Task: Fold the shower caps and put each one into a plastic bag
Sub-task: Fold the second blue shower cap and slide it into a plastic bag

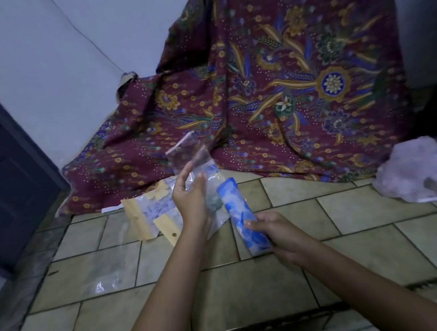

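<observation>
One rolled shower cap (234,204), probably slippery, is gripped low by the right hand (272,231); a limp plastic bag (187,152) is pinched by the left hand (189,195).

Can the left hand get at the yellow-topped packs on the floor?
Probably yes: the packs lie uncovered just beside the left hand, but its fingers already hold the clear bag.

left hand (188,196): holding a clear plastic bag (188,152)
right hand (271,234): gripping the near end of a rolled blue-white shower cap (237,212)
floor (252,284): tiles, yellow-topped packs (149,216) on the left
far: patterned maroon cloth (283,76)
right: crumpled plastic sack (424,169)
</observation>
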### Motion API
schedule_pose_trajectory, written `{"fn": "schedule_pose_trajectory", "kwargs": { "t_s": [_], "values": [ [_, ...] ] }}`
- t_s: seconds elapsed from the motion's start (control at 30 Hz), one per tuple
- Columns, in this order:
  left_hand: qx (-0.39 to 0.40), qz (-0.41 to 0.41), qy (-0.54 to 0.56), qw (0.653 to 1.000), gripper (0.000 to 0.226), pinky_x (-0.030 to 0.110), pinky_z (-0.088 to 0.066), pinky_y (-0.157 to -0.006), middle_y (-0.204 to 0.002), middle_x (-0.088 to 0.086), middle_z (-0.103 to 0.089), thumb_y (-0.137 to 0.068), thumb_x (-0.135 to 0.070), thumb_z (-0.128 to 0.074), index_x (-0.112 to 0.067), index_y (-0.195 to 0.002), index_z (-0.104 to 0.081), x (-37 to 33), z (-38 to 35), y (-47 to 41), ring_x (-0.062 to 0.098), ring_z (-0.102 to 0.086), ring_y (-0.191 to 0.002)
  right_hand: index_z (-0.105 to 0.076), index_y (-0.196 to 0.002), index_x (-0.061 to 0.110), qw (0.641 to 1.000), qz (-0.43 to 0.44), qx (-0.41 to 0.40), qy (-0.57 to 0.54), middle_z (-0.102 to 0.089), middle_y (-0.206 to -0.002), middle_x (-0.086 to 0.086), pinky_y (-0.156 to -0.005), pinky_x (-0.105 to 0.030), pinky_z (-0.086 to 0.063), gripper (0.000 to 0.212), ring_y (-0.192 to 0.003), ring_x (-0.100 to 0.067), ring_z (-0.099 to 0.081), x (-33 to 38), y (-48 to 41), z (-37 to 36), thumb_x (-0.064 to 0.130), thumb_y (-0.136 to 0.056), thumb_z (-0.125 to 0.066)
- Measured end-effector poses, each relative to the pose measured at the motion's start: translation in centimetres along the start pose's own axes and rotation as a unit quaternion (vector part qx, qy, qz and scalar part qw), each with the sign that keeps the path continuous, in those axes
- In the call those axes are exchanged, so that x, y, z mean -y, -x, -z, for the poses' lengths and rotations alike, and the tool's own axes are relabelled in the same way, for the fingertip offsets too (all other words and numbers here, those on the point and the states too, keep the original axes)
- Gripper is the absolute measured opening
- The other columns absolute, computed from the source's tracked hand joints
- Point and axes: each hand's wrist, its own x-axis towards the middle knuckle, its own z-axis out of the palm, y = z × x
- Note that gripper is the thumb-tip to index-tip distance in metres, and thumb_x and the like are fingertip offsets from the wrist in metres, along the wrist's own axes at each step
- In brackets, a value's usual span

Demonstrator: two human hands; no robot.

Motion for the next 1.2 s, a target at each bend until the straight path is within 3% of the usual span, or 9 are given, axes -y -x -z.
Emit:
{"fn": "schedule_pose_trajectory", "kwargs": {
  "t_s": [0.17, 0.3, 0.37, 0.47, 0.57, 0.7, 0.87, 1.1, 1.2],
  "values": [
    [0.01, 0.005, -0.012, 1.0, 0.029, 0.027, -0.052, -0.084, -0.1, -0.003, -0.067, -0.087, -0.001, -0.059, -0.028, -0.096, -0.064, 1.4, -2.2, 0.3, 0.017, -0.063, -0.096, -0.063, -0.078, 0.003, 0.999, 0.019, -0.015, -0.045, -0.067, -0.061, -0.004, -0.048, -0.019, -0.048, 0.016, -0.05, -0.011, -0.061, -0.4, 0.3, 0.9, 0.001, -0.088, -0.051],
    [0.024, 0.018, -0.001, 1.0, 0.025, 0.016, -0.046, -0.06, -0.061, -0.021, -0.064, -0.089, -0.002, -0.058, -0.02, -0.105, -0.061, 2.1, -3.5, 0.8, -0.001, -0.053, -0.058, -0.071, -0.078, 0.005, 0.996, 0.031, -0.02, -0.083, -0.068, -0.071, -0.011, -0.055, -0.026, -0.05, 0.007, -0.057, -0.017, -0.062, -0.4, 0.0, 1.4, 0.011, -0.075, -0.067],
    [0.022, 0.023, -0.001, 0.999, 0.025, 0.016, -0.05, -0.064, -0.071, -0.022, -0.067, -0.089, -0.002, -0.058, -0.015, -0.111, -0.06, 2.1, -4.1, 1.0, -0.004, -0.058, -0.063, -0.072, -0.074, 0.006, 0.994, 0.023, -0.015, -0.104, -0.068, -0.071, -0.011, -0.056, -0.025, -0.05, 0.014, -0.057, -0.016, -0.062, -0.5, -0.1, 1.6, 0.016, -0.069, -0.064],
    [0.033, 0.035, -0.023, 0.999, 0.026, 0.038, -0.05, -0.093, -0.106, -0.009, -0.064, -0.088, -0.005, -0.06, -0.024, -0.105, -0.063, 2.2, -4.6, 1.2, 0.014, -0.062, -0.098, -0.073, -0.078, 0.006, 0.994, 0.017, 0.012, -0.104, -0.069, -0.075, -0.01, -0.062, -0.027, -0.05, 0.017, -0.062, -0.016, -0.063, -0.6, -0.1, 1.8, 0.015, -0.069, -0.063],
    [0.051, 0.055, -0.018, 0.997, 0.027, 0.046, -0.044, -0.101, -0.121, 0.005, -0.063, -0.088, -0.006, -0.06, -0.029, -0.102, -0.062, 2.4, -4.8, 1.2, 0.025, -0.059, -0.11, -0.071, -0.083, 0.007, 0.997, 0.021, -0.003, -0.078, -0.067, -0.08, -0.013, -0.065, -0.03, -0.046, 0.02, -0.066, -0.02, -0.06, -0.3, -0.2, 2.2, 0.018, -0.067, -0.064],
    [0.061, 0.055, -0.012, 0.997, 0.028, 0.04, -0.044, -0.102, -0.114, -0.003, -0.061, -0.088, -0.002, -0.059, -0.017, -0.112, -0.06, 2.8, -5.1, 1.6, 0.021, -0.058, -0.115, -0.066, -0.096, -0.002, 0.994, 0.026, -0.013, -0.108, -0.066, -0.082, -0.017, -0.065, -0.032, -0.049, 0.03, -0.067, -0.023, -0.062, 0.0, -0.5, 2.7, 0.015, -0.071, -0.065],
    [0.079, 0.064, -0.01, 0.995, 0.026, 0.027, -0.047, -0.096, -0.119, 0.003, -0.061, -0.09, -0.003, -0.057, -0.013, -0.113, -0.058, 3.2, -5.4, 2.6, 0.014, -0.059, -0.111, -0.063, -0.098, -0.003, 0.993, 0.063, -0.034, -0.091, -0.071, -0.079, -0.011, -0.064, -0.027, -0.053, 0.016, -0.065, -0.017, -0.067, 0.1, -0.4, 2.9, 0.002, -0.088, -0.051],
    [0.104, 0.052, -0.049, 0.992, 0.023, 0.045, -0.044, -0.102, -0.122, 0.006, -0.063, -0.088, -0.009, -0.061, -0.018, -0.109, -0.064, 4.3, -5.3, 3.1, 0.022, -0.057, -0.116, -0.063, -0.103, -0.004, 0.989, 0.036, -0.011, -0.146, -0.07, -0.086, -0.016, -0.067, -0.03, -0.053, 0.033, -0.07, -0.022, -0.067, 0.5, -0.2, 3.3, 0.012, -0.075, -0.058],
    [0.103, 0.049, -0.06, 0.992, 0.022, 0.046, -0.044, -0.102, -0.122, 0.007, -0.062, -0.088, -0.009, -0.06, -0.022, -0.106, -0.063, 4.5, -5.3, 3.6, 0.022, -0.057, -0.116, -0.065, -0.1, -0.002, 0.992, 0.062, -0.034, -0.106, -0.071, -0.086, -0.016, -0.071, -0.031, -0.054, 0.021, -0.071, -0.022, -0.067, 0.4, -0.3, 3.6, 0.005, -0.084, -0.054]
  ]
}}
